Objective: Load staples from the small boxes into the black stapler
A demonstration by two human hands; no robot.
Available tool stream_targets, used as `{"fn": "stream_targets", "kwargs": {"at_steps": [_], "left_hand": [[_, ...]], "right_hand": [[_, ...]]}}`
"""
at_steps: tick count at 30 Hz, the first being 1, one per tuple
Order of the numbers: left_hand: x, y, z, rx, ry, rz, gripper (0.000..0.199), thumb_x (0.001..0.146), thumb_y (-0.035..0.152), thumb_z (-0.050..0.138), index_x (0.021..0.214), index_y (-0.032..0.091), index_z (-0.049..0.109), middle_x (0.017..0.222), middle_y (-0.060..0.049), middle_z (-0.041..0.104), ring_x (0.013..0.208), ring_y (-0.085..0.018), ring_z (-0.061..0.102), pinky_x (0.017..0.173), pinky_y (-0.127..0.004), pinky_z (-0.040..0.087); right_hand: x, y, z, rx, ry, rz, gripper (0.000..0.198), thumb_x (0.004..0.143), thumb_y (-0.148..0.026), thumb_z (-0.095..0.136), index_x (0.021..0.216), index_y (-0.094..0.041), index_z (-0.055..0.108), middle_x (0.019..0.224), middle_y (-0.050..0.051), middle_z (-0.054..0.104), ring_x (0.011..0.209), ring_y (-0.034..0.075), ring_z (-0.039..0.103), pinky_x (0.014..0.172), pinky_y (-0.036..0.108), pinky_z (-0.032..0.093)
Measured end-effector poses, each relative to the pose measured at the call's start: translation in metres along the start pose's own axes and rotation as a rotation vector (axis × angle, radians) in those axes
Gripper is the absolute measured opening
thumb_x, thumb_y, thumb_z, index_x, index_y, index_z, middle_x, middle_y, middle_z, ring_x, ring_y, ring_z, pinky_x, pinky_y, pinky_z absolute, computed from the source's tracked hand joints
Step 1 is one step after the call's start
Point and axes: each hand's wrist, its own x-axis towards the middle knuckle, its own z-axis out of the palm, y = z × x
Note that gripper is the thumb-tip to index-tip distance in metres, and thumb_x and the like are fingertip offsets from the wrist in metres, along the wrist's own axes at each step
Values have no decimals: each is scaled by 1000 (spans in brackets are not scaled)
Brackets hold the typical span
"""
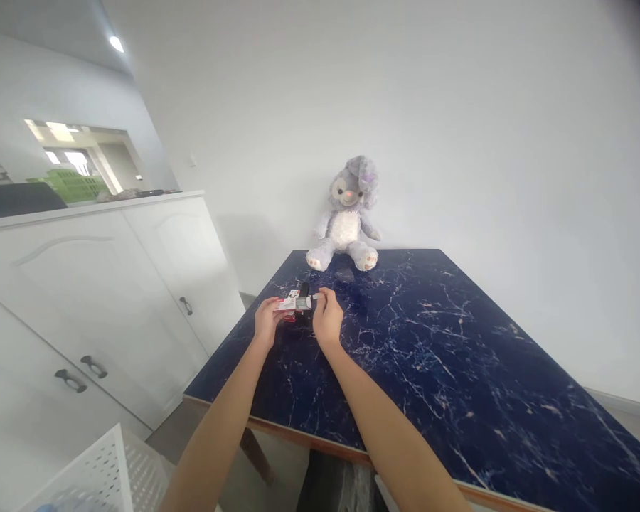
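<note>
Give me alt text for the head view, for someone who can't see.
A person's left hand holds a small red-and-white box while the right hand is at its other end, over a dark blue marbled table. A pale grey plush toy sits at the table's far edge; white cabinets stand left.

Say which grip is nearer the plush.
Right. The right grip is in front of the plush, apart from it; the left grip is also in front but farther left, holding the box.
</note>
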Motion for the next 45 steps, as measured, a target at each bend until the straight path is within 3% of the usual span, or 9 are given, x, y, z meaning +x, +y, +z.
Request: {"fn": "stream_targets", "kwargs": {"at_steps": [8,12,21,27,31,36,39,42,45], "left_hand": [[-1,0,2,-24,-78,33,30,71,25,76,97,15,66,98,-9,73,86,-19,72,75,-29,58],[-3,0,4,-31,-151,25,32,70,26,80,97,16,66,97,-9,74,87,-21,73,82,-34,59],[-9,4,6,18,-244,-2,37,70,29,83,101,15,67,99,-10,75,88,-21,73,82,-33,58],[-8,2,6,20,-189,73,38,68,30,84,99,15,69,100,-10,74,91,-21,72,83,-34,58],[-4,-3,5,42,-181,107,39,68,32,84,99,15,69,102,-10,74,91,-22,72,82,-35,59],[8,-9,-5,389,57,230,33,82,39,69,107,18,65,104,-8,74,91,-20,72,80,-33,58],[14,-10,-16,619,206,253,25,81,39,68,97,19,66,95,-7,74,89,-22,70,80,-36,56],[15,-9,-22,791,204,272,18,76,38,72,80,21,67,82,-6,72,89,-27,69,85,-42,51],[9,-6,-19,929,140,339,17,77,39,70,78,22,67,82,-7,71,92,-31,66,91,-46,46]], "right_hand": [[-1,10,6,27,-78,-27,35,89,-12,36,89,-17,70,96,10,66,83,20,65,84,32,52],[-6,5,8,4,-106,-114,31,91,-15,41,92,-18,71,99,10,66,92,21,65,90,33,50],[-4,1,5,100,-141,-88,23,90,-24,49,93,-18,71,98,9,67,81,18,66,79,29,54],[-4,1,5,127,-100,-50,23,86,-23,52,99,-17,70,103,9,66,75,16,65,76,29,55],[-5,-1,5,136,-212,-115,21,85,-23,53,96,-18,71,102,7,67,71,15,64,74,28,54],[-2,6,3,58,-95,-2,24,88,-27,49,94,-17,71,95,7,70,74,17,65,77,30,52],[2,15,2,29,-45,157,27,88,-29,50,104,-18,68,86,6,72,74,19,66,78,32,51],[3,22,2,33,-42,255,31,87,-32,52,112,-18,66,86,6,73,76,20,68,79,32,51],[3,24,3,40,-74,273,26,86,-32,54,104,-19,68,92,7,74,82,20,70,81,30,51]]}}
